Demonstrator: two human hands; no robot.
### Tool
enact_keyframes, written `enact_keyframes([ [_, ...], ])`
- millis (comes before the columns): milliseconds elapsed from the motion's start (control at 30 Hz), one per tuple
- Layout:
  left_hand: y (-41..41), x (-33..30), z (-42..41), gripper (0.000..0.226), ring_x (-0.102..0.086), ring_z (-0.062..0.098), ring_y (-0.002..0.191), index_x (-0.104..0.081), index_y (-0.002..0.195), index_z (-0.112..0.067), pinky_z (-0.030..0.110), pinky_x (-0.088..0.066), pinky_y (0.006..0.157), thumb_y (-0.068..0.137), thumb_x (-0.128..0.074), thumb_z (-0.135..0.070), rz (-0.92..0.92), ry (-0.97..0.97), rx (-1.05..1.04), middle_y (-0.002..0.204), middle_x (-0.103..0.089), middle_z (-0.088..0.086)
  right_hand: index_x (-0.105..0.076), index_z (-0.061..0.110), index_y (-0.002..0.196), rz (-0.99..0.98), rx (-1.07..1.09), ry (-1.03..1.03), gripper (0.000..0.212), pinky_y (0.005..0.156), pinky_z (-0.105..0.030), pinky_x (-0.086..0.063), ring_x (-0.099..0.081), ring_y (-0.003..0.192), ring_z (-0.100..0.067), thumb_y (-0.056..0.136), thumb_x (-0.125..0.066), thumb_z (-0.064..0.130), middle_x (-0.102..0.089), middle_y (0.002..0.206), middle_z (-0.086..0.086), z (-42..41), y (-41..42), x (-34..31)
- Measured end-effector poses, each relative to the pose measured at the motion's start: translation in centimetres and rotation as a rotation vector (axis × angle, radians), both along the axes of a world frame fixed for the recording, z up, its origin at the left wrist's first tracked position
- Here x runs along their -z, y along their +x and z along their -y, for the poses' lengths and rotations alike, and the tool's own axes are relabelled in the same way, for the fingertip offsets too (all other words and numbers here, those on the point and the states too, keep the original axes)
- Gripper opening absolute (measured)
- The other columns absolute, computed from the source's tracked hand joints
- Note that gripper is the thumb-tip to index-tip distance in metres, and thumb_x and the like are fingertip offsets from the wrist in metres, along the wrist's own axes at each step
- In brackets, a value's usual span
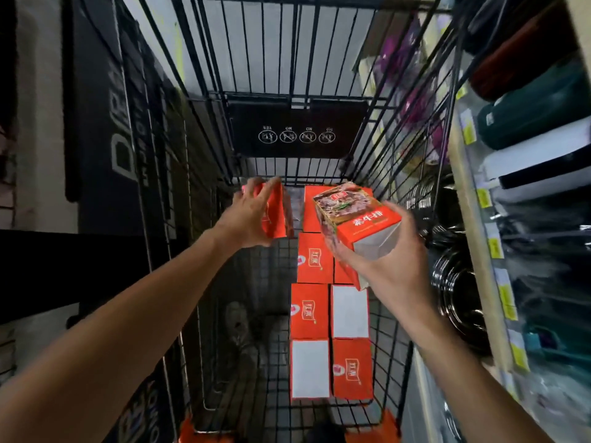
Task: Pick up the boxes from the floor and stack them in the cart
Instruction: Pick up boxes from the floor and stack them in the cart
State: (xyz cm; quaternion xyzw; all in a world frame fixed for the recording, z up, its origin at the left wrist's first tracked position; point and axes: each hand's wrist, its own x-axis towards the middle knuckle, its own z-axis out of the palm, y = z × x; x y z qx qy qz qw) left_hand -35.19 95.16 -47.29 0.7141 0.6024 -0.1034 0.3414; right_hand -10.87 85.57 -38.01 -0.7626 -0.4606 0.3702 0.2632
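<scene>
While two rows of boxes (pixel 331 318) fill the cart's (pixel 166 174) right side, each hand grips another (left hand (pixel 252 215), right hand (pixel 388 266)); left side is bare.

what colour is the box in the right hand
Orange-red with a food photo on top and a grey-white end, seen in the head view: box, right hand.

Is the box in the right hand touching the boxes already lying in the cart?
Cannot tell. In the head view the right hand holds a box over the stacked boxes, overlapping them, so no gap or contact shows.
</scene>
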Motion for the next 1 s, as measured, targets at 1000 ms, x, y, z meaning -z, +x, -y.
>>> enact_keyframes([
  [1000, -2.7, 0.4, 7.2, 0.085, -0.021, 0.011, 0.148, -0.016, 0.157, -0.031, 0.036, -0.032, 0.114, 0.091, -0.069, -0.026, 0.526, 0.227, -0.177, 0.160, -0.017, -0.011, -0.034, 0.020, 0.139, 0.487, -0.257, -0.239, 0.088, 0.079, -0.036, -0.043, -0.058, 0.115, -0.031, 0.078, -0.064, 0.076, -0.052, 0.135, -0.008, -11.5, -0.1, 0.4],
])
